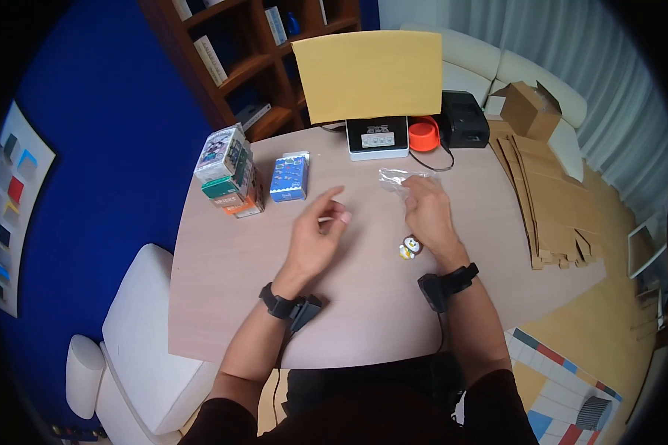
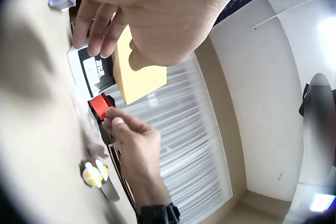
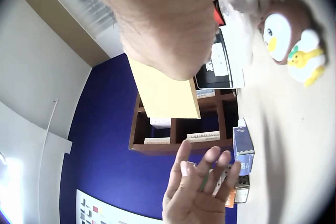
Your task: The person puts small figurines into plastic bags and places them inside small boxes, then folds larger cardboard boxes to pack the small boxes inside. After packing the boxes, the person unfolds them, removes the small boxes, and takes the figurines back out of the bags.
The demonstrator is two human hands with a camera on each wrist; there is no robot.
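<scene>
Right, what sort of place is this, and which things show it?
Probably a lounge or home office: there's a brown wooden bookcase, a cushioned white sofa and a pale wood-toned table.

Table with figurine, boxes

Counted: one left hand, one right hand, one bird figurine, one clear plastic bag, one blue box. Further noted: two black wristbands, one yellow panel, one red object
</scene>
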